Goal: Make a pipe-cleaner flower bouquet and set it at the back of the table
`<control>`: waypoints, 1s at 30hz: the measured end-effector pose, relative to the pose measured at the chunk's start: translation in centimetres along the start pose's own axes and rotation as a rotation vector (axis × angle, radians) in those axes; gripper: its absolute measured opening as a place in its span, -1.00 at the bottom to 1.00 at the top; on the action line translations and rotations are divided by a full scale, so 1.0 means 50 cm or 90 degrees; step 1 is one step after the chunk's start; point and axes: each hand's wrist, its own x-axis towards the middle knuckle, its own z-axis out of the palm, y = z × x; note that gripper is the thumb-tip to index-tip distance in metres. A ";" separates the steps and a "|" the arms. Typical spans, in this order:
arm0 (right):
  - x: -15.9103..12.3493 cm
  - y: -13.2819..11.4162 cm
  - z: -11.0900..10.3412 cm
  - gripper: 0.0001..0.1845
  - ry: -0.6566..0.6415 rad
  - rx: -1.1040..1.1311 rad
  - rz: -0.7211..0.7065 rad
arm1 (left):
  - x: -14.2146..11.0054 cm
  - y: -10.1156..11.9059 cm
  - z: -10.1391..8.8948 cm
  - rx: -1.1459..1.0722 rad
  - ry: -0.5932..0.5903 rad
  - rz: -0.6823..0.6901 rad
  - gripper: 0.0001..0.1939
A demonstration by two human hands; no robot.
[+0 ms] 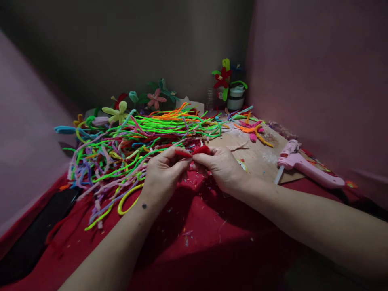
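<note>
My left hand (165, 171) and my right hand (222, 165) meet at the middle of the red cloth (197, 242). Both pinch the same red pipe cleaner (197, 151), which is bent between the fingertips. The fingers of each hand are closed on it. Just behind and to the left of my hands lies a big loose pile of pipe cleaners (136, 141) in green, orange, purple and pink.
A pink glue gun (306, 165) rests on a wooden board (260, 155) to the right. An orange and pink flower piece (254, 131) lies on the board. Finished pipe-cleaner flowers (156, 98) stand at the back, one in a white jar (235, 97). Walls close in on three sides.
</note>
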 end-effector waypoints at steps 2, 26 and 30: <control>0.002 0.003 0.000 -0.93 0.011 0.049 0.034 | -0.002 -0.012 -0.003 0.137 0.013 0.116 -0.91; -0.026 -0.016 -0.004 -0.83 0.044 -0.442 -0.349 | 0.003 0.013 -0.024 0.033 -0.163 -0.064 -0.88; -0.021 -0.015 -0.001 -0.83 0.071 -0.350 -0.243 | -0.011 -0.006 -0.011 0.419 0.001 0.237 -0.88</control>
